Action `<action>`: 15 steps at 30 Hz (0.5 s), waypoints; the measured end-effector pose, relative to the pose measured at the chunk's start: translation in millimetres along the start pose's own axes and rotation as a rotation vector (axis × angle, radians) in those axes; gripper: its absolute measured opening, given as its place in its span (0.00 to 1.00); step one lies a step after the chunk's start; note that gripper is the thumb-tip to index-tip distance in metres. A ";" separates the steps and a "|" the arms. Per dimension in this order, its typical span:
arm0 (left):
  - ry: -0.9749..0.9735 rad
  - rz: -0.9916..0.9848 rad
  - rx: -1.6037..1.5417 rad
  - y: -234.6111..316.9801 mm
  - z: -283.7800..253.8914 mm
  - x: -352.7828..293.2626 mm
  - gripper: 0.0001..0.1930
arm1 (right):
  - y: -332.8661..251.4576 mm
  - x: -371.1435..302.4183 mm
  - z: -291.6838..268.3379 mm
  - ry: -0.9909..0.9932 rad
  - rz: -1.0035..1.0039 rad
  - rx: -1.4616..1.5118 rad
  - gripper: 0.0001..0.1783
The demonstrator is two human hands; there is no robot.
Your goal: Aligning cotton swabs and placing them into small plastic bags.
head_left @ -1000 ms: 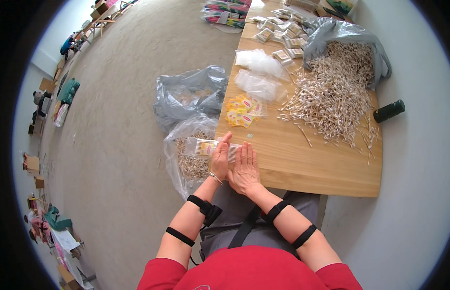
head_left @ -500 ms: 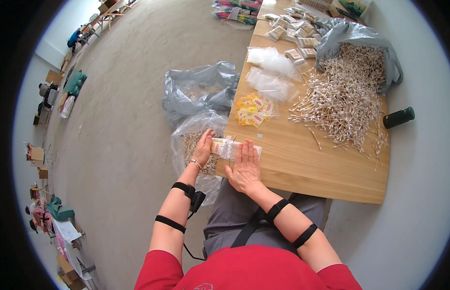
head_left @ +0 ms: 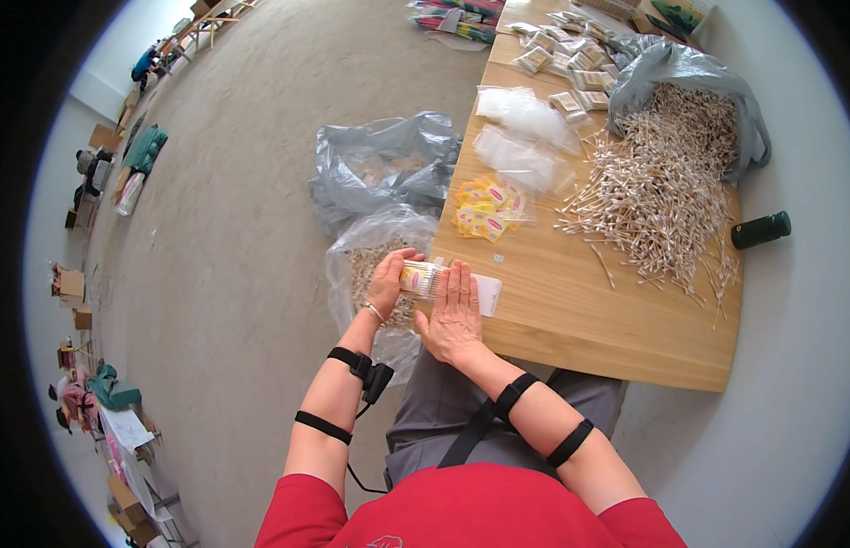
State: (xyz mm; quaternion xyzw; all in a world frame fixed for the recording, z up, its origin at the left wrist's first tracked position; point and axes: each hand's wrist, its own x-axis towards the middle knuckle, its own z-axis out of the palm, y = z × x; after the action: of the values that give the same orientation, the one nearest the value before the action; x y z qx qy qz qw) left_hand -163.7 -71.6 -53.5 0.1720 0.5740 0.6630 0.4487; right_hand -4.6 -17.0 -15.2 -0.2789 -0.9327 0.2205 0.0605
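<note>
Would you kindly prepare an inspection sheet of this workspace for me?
Surface: wooden table beside a pale wall.
Job's things: swab packet at the table's edge; swab pile, yellow cards and clear pouches.
Clutter: loose swabs beside the pile; dark green cylinder near the wall.
Hands: left hand grips the packet's left end; right hand lies flat across it.
Cables: black cable at the left forearm device.
Surroundings: grey plastic bag on the floor; boxes and people farther left.

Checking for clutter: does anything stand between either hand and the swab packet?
Nothing visible: the left hand meets the packet of cotton swabs at its left end; the right hand lies across it. The yellow cards lie beyond both.
</note>
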 end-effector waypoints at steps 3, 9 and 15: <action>0.018 0.033 0.072 3.8 3.0 -1.8 0.21 | -5.6 2.9 3.2 0.004 0.020 -0.001 0.53; 0.006 0.015 0.145 9.4 -1.6 -3.4 0.24 | -1.7 11.7 0.3 -0.020 0.049 0.110 0.47; -0.056 -0.001 0.036 13.0 -7.5 -1.8 0.38 | 9.3 32.2 -5.7 0.380 0.065 0.870 0.37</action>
State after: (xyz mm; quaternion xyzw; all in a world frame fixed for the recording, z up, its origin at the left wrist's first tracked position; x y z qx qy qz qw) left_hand -173.5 -76.8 -43.2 0.1982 0.5732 0.6471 0.4620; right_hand -25.6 9.7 -14.5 -0.2919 -0.7169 0.5376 0.3343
